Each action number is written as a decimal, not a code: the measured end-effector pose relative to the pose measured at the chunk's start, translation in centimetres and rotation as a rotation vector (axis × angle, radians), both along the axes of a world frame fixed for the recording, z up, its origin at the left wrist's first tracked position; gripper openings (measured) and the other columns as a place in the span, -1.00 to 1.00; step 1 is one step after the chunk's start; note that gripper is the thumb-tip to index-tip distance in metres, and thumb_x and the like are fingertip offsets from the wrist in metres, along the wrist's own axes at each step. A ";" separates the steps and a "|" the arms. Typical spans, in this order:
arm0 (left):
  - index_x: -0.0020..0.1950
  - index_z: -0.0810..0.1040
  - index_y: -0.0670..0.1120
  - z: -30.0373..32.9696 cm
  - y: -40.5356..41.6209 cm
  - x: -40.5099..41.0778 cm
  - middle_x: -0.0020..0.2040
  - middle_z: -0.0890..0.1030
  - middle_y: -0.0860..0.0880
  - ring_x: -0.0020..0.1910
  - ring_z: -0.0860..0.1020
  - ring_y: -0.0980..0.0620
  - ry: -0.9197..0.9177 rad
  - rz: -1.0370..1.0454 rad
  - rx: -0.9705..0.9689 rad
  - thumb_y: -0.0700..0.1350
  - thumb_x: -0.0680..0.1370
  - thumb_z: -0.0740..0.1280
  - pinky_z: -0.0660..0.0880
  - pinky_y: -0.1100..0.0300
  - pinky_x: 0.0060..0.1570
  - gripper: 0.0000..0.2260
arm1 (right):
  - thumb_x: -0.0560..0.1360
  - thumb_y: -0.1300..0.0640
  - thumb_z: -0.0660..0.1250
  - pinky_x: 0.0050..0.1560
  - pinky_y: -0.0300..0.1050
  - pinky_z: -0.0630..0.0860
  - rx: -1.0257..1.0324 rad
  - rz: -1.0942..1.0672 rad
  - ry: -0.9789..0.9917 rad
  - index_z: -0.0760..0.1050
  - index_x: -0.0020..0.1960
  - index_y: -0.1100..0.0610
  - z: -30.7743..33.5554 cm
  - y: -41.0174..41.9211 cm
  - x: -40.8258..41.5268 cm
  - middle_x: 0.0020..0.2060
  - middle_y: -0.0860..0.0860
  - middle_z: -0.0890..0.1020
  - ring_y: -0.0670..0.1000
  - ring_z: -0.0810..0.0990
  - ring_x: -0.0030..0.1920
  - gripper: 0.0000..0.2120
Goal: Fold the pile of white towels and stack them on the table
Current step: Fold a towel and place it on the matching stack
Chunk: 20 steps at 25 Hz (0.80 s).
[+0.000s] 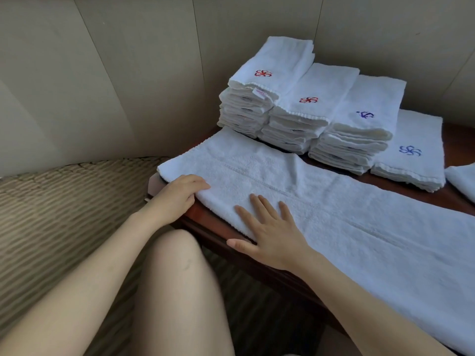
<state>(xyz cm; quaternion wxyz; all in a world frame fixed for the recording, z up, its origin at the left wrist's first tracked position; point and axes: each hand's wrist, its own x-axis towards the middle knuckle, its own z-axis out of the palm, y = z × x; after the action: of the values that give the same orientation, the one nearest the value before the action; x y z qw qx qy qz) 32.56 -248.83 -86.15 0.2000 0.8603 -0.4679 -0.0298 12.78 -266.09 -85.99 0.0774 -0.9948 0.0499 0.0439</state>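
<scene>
A long white towel (347, 214), folded lengthwise, lies stretched across the dark wooden table (457, 196). My left hand (177, 196) rests on its near left edge with the fingers curled over the fold. My right hand (270, 232) lies flat on the towel, fingers straight and spread, thumb over the table's front edge. Behind the towel stand three stacks of folded white towels: one topped by a red emblem (267, 80), one with a red emblem (308, 106), one with a blue emblem (365, 119). A low stack with a blue emblem (411, 152) sits to their right.
Another white towel's corner (462, 181) shows at the right edge. Beige wall panels (128, 73) close off the back and left. A woven striped seat (64, 214) lies to the left of the table. My bare knee (174, 291) is in front of the table's edge.
</scene>
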 end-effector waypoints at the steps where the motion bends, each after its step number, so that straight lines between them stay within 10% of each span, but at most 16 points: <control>1: 0.28 0.54 -0.11 0.4 0.0 0.0 0.24 0.48 0.00 0.28 0.40 -0.01 -0.008 -0.005 0.020 -0.41 0.51 0.17 0.28 0.08 0.37 -0.59 | 0.39 -0.46 -0.24 0.48 0.18 -0.27 0.008 0.007 0.000 -0.15 0.54 -0.12 0.0 0.3 -0.1 0.54 0.05 -0.19 0.01 -0.25 0.53 -0.20; 9: 0.19 0.58 -0.05 6.9 -8.2 -2.3 0.15 0.52 -0.02 0.10 0.48 0.05 0.027 -0.005 0.223 -0.24 0.59 0.14 0.42 0.16 0.16 -0.71 | 0.60 0.00 0.18 0.30 0.07 0.35 0.332 -0.260 -0.316 0.53 0.24 -0.01 2.0 -7.8 -0.9 0.28 -0.08 0.51 -0.02 0.42 0.32 -0.73; 15: 0.05 0.63 -0.12 7.4 -24.2 -9.8 0.05 0.56 -0.05 0.03 0.55 0.02 0.098 -0.471 0.179 -0.19 0.53 0.35 0.43 0.25 0.02 -0.87 | 0.52 0.27 0.24 0.12 0.03 0.45 0.015 -0.768 -0.162 0.54 0.22 0.00 1.9 -22.6 -11.5 0.27 0.06 0.51 0.15 0.45 0.27 -0.67; 20: 0.33 0.46 -0.07 5.1 -31.6 -13.4 0.26 0.45 -0.04 0.25 0.41 0.00 0.041 -0.609 0.335 -0.13 0.48 0.42 0.33 0.23 0.18 -0.58 | 0.51 -0.06 0.34 0.27 0.03 0.35 0.047 -0.933 -0.035 0.35 0.40 -0.05 2.1 -26.8 -18.4 0.35 0.00 0.43 0.08 0.35 0.37 -0.52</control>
<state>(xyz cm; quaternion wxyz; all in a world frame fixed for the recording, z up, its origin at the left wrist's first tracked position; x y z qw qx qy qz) 19.16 -280.43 -81.06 0.0472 0.7014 -0.6876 -0.1818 -5.66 -292.89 -83.86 0.1123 -0.8646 0.4896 -0.0114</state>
